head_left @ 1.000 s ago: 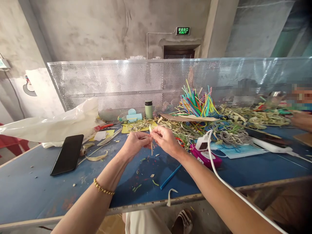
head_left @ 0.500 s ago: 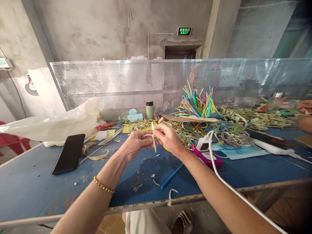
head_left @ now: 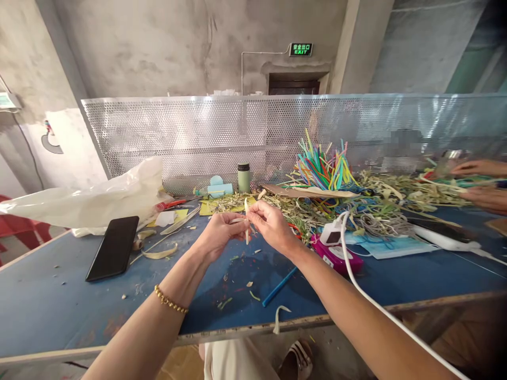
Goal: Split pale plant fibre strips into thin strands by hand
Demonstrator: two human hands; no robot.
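My left hand (head_left: 225, 232) pinches a pale strip of dried plant fibre (head_left: 247, 237), its fingers closed. Across from it, my right hand (head_left: 269, 224) grips the same pale piece or a second one crossing it; I cannot tell which. One end pokes up above the fingertips and another hangs below them. Both hands meet above the blue table (head_left: 222, 306), with the middle of the fibre hidden by the fingers. Behind them lies a heap of dry leaf strips (head_left: 293, 211).
A black phone (head_left: 113, 248) and plastic bag (head_left: 99, 192) lie left. A green bottle (head_left: 244, 178) stands behind. Coloured strips (head_left: 322, 166), a magenta power block (head_left: 336, 256) and a white cable (head_left: 356, 285) are right. Another person's hands (head_left: 485, 182) work far right.
My hands stay close together, and the pale strip's upright end has shifted slightly left and straightened. At far right, the other person's hands have moved left into fuller view.
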